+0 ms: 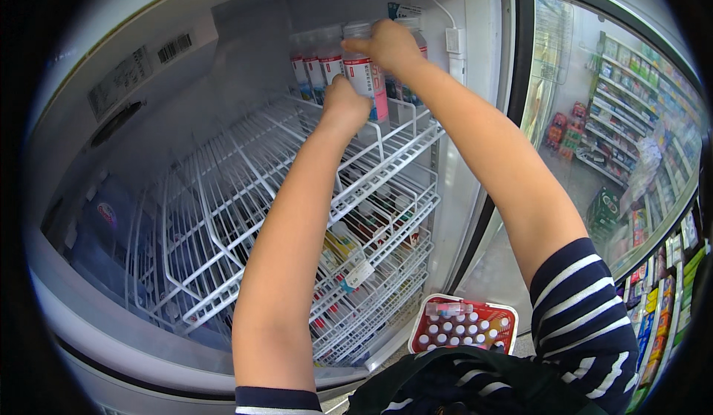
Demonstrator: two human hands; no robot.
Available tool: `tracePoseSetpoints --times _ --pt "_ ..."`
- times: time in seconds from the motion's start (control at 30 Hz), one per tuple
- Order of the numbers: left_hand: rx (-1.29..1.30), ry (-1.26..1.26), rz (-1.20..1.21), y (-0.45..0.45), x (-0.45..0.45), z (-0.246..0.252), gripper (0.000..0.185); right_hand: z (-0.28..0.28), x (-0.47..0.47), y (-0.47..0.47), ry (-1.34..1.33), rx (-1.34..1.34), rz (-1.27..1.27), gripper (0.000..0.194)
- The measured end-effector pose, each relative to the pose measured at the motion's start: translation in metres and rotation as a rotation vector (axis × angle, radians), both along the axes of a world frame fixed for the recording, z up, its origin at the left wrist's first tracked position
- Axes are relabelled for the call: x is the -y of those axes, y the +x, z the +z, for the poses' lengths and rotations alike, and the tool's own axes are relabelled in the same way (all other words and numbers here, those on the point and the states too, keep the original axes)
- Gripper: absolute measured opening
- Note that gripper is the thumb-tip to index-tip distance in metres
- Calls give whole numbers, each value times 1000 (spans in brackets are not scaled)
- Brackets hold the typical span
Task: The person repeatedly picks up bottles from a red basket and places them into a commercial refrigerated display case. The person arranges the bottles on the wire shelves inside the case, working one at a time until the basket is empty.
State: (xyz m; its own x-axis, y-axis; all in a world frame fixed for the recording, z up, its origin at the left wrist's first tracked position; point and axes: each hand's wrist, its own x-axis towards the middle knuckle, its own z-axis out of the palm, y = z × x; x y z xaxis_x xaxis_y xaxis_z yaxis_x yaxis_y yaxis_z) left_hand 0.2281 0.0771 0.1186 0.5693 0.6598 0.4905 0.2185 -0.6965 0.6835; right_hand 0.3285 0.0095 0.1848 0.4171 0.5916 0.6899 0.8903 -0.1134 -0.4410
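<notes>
A clear plastic bottle [357, 78] with a white, red and pink label stands at the front of a short row on the upper wire shelf [262, 131] of a fridge. My right hand [390, 47] grips it near the top, thumb across its neck. Curled against its lower left side is my left hand [346, 105], whose fingertips are partly hidden. Similar bottles [315, 64] line up just behind and to the left. Another clear bottle [413, 30] stands to the right, partly covered by my right hand and wrist.
White wire dividers [381, 142] rise along the shelf's front edge. Lower shelves hold several bottles [342, 242] and a price tag [358, 275]. The glass door [557, 136] stands open at right. A red basket [515, 326] of white-capped bottles sits on the floor. Shop shelves [660, 309] are beyond.
</notes>
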Motion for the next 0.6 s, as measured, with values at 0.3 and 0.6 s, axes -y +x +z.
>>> tracePoseSetpoints --times 0.3,0.6 --pt "152 -238 -53 -6 3 -6 42 -52 13 6 -215 -295 128 54" --pt "154 -300 -71 4 -13 -8 29 -81 -2 -8 -121 -40 35 54"
